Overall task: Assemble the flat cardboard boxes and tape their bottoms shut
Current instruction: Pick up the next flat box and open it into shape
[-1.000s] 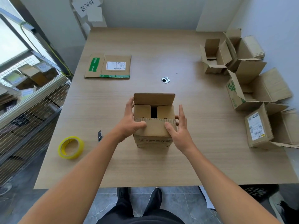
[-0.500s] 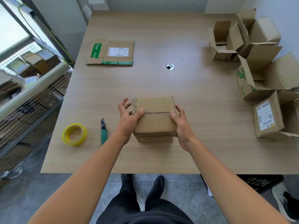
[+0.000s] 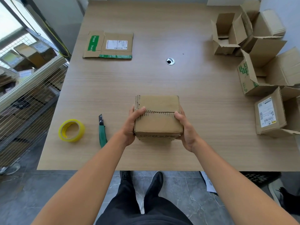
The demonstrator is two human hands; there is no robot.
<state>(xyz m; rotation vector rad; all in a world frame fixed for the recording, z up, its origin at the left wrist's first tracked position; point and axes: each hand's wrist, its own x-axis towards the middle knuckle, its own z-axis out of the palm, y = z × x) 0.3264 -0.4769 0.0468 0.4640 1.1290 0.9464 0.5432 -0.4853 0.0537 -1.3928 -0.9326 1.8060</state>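
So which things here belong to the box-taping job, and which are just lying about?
Job: small box, gripped by left hand and right hand; yellow tape roll; green knife, probably for cutting tape; flat box; assembled boxes.
Lying about: cable grommet; wire cage of parcels; paper on floor.

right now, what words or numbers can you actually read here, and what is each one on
"Post…", white on the green strip of the flat box: the rest is blurred.
White label on the flat box: too small to read.
Print on the front of the held box: blurred.
Label on the right box: barcodes, text too small.
Green marks on the open box: no legible words.
Floor paper: blurred.
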